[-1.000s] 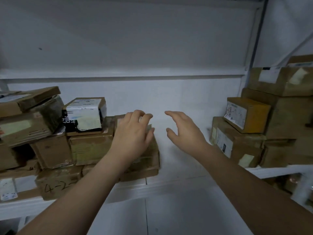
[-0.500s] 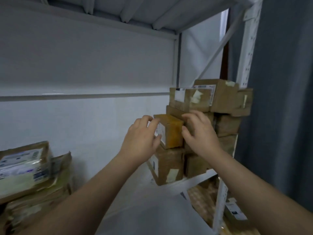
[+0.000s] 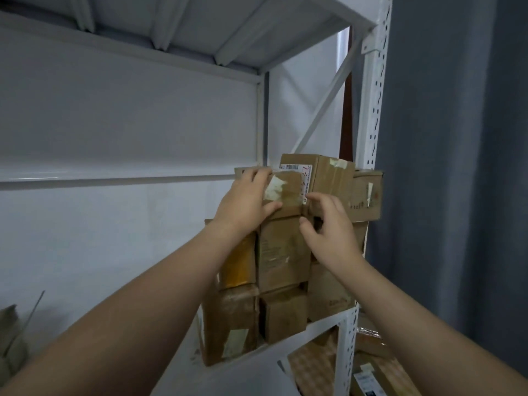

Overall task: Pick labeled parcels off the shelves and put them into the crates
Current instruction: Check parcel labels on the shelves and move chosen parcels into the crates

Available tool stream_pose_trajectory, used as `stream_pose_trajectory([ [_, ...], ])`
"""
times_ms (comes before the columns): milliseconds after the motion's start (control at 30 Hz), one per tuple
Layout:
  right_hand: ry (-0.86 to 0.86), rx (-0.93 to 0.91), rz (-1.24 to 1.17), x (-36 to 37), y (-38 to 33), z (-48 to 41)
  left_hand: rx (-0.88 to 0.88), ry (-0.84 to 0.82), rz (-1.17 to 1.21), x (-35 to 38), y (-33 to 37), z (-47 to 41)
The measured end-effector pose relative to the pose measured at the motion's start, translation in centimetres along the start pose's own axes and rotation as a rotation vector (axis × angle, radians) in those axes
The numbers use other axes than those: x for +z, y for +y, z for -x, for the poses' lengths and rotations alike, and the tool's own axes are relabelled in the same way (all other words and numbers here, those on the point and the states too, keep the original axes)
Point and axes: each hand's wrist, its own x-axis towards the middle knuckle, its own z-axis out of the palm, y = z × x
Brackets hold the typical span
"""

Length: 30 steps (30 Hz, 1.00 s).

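In the picking step, the parcel (image 3: 286, 195) is gripped by the left hand (image 3: 245, 201) and pinched by the right hand (image 3: 328, 228); lifting clear of the stack (image 3: 281, 252) is needed

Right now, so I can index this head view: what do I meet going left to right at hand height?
In order: white back panel → left hand → taped parcel → right hand → end parcel → grey curtain.
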Motion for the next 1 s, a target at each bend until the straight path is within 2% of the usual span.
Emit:
stream_pose_trajectory([
  [133, -0.030, 0.012, -0.195, 0.9, 0.5, -0.5, -0.003, 0.153, 0.102, 0.6, 0.0, 1.8],
  [333, -0.072, 0.002, -0.561, 1.1, -1.3, -0.4, 0.027, 0.254, 0.166, 0.9, -0.1, 4.1],
  [533, -0.041, 0.019, -0.804, 1.4, -2.9, -0.4, 0.152, 0.385, 0.211, 1.0, -0.4, 6.5],
  [633, 0.063, 0.004, -0.778, 1.3, -3.0, -0.3, 0.239, 0.348, 0.191, 0.4, -0.4, 7.7],
  [700, 0.105, -0.041, -0.694, 1.1, -2.3, -0.1, 0.204, 0.311, 0.240, -0.4, -0.5, 8.5],
  [767, 0.113, -0.146, -0.574, 0.6, -1.9, 0.3, 0.139, 0.376, 0.232, -1.4, -1.3, 8.8],
  [833, 0.106, -0.299, -0.441, 0.5, -1.5, 0.8, 0.107, 0.414, 0.024, -2.5, -2.4, 8.6],
  [933, 0.060, -0.442, -0.370, 0.8, -1.7, 1.5, 0.167, 0.294, -0.287, -4.8, -4.1, 8.5],
  [1000, 0.029, -0.497, -0.375, 1.0, -2.0, 1.8, 0.213, 0.274, -0.382, -6.2, -4.8, 8.8],
])
